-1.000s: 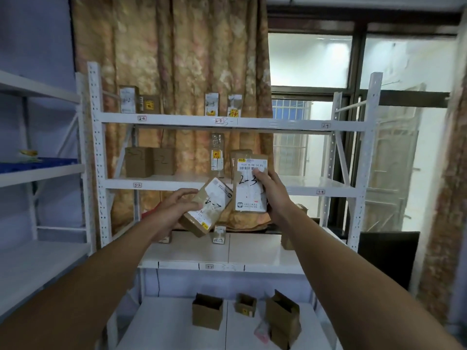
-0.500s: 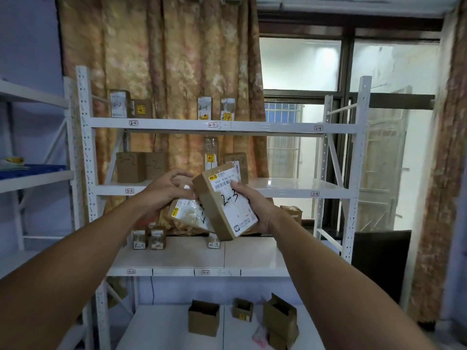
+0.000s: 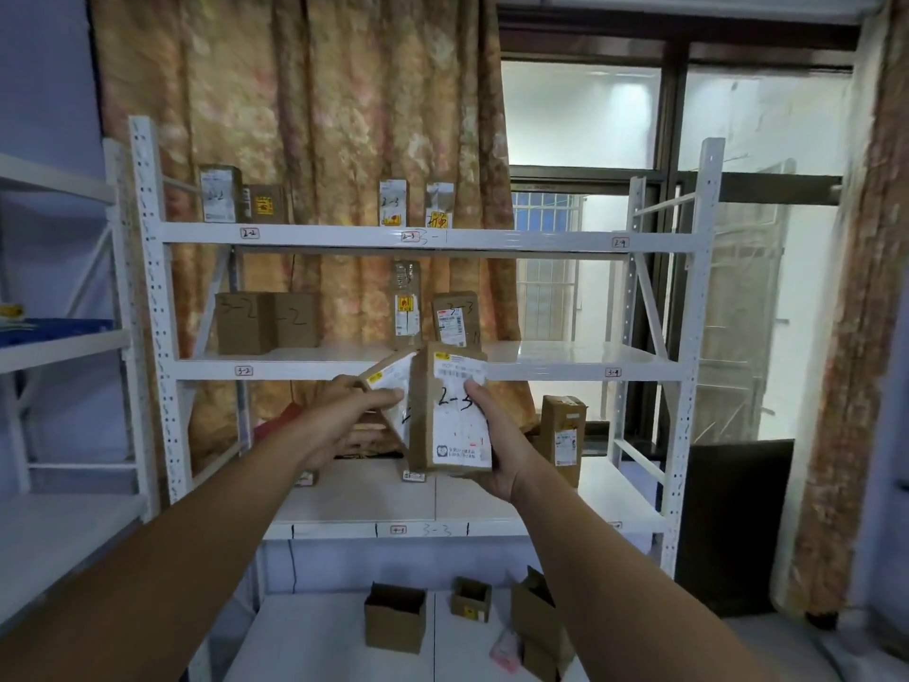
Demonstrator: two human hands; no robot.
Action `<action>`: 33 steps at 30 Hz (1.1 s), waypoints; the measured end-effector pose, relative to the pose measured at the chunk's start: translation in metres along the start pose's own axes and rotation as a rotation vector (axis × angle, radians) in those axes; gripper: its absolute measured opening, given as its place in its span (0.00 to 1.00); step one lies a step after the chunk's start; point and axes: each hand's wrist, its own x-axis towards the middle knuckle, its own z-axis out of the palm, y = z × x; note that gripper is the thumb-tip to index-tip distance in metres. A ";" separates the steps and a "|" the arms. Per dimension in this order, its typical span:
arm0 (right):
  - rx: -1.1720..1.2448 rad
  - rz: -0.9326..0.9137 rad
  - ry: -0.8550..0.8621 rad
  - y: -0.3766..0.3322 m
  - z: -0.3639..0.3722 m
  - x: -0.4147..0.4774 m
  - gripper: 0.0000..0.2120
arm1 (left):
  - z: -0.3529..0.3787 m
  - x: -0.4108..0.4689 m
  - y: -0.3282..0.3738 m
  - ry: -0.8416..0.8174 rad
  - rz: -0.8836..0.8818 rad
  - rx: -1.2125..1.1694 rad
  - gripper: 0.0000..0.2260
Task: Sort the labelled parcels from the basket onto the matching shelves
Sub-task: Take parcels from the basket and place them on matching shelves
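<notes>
the right hand (image 3: 499, 455) grips a cardboard parcel marked 2-3 (image 3: 455, 435) from its right side, upright, with the thumb across its label. the left hand (image 3: 351, 420) holds a second, tilted parcel (image 3: 391, 383) that touches the first parcel's left edge. both are held just below the front edge of the middle shelf (image 3: 541, 371).

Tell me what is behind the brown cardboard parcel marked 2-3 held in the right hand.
A second white-labelled cardboard parcel, gripped by the left hand, pokes out left. Its handwritten mark is mostly covered.
</notes>
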 end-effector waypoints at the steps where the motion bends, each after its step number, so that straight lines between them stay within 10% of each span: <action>1: 0.039 -0.012 0.006 0.000 0.000 0.001 0.21 | 0.000 0.001 -0.006 -0.027 0.009 -0.074 0.19; 19: -0.427 -0.400 0.407 -0.061 0.016 0.016 0.17 | -0.029 0.017 0.027 0.083 0.288 -0.197 0.22; 33: -0.446 -0.339 0.274 -0.075 0.035 0.010 0.19 | -0.022 0.008 0.043 -0.066 0.320 -0.208 0.29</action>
